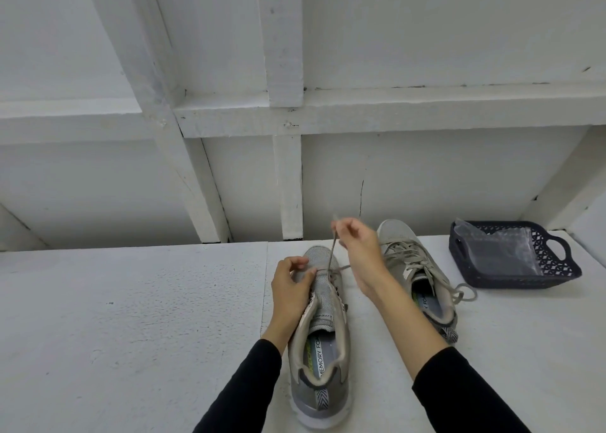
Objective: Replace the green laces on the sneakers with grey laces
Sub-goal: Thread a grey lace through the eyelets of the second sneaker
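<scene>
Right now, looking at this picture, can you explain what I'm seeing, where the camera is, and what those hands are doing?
There is no machine here. One wide camera sits on a person's head, looking down at their own bare hands over a white table. The left hand steadies the near sneaker. The right hand pinches a grey lace and pulls it up from the lowest eyelets. The second sneaker, beside it, is already laced in grey. At the far right, a dark basket holds a clear plastic bag.

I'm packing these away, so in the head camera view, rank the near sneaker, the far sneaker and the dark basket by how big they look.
1. Near sneaker, though nearness to the camera inflates it.
2. Dark basket and far sneaker look alike; I won't rank them.
</scene>
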